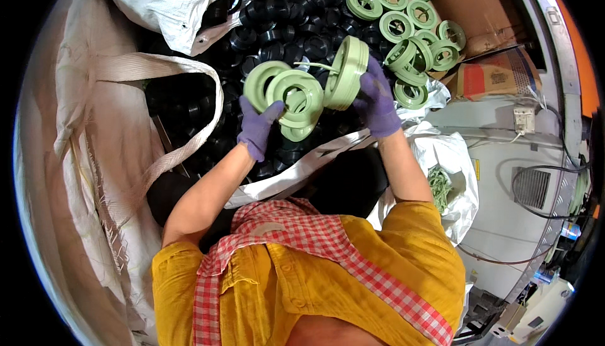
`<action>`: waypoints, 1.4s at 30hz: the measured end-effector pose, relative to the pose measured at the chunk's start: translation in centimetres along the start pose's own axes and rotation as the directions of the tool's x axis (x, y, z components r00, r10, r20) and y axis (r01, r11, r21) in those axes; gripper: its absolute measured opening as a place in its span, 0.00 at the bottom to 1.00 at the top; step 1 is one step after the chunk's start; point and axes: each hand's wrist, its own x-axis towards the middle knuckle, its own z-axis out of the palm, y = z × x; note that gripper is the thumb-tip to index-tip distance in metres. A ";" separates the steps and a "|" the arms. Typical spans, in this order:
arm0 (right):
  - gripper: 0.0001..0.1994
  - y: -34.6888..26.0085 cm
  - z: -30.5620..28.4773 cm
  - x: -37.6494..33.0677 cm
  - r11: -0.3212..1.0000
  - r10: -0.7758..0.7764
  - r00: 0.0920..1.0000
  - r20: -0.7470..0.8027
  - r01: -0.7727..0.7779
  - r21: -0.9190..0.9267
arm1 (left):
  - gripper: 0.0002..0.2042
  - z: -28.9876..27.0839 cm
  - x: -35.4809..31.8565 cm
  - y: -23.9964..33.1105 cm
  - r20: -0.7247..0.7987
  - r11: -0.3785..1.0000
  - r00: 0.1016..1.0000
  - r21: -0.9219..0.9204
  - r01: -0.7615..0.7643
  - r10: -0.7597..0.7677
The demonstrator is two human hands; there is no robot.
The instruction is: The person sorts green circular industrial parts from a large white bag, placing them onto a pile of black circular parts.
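Observation:
My left hand (257,126), in a purple glove, grips a cluster of pale green plastic rings (305,87), its thumb over the rim of the front one. Opposite it, my right hand (379,103), gloved the same way, is closed on the outer side of a thicker, ribbed green ring piece (348,72) held on edge. A thin green plastic strip (313,65) runs from that piece toward the left cluster. The two sets nearly meet; I cannot tell whether they touch. Below them lies a heap of black plastic ring-shaped parts (271,34). My right fingertips are partly hidden.
Many more green rings (396,26) are piled at the upper right beside a cardboard box (469,2). A white bag (463,157) at my right contains green plastic scraps (439,188). A large woven sack (104,138) with a strap loop (205,133) stands left. A cable (554,168) hangs far right.

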 end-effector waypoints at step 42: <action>0.21 0.4 -2.2 1.6 0.904 0.272 0.961 0.059 -0.234 -0.358 | 0.39 1.1 -0.8 6.9 0.429 0.956 0.855 -0.100 -0.276 0.292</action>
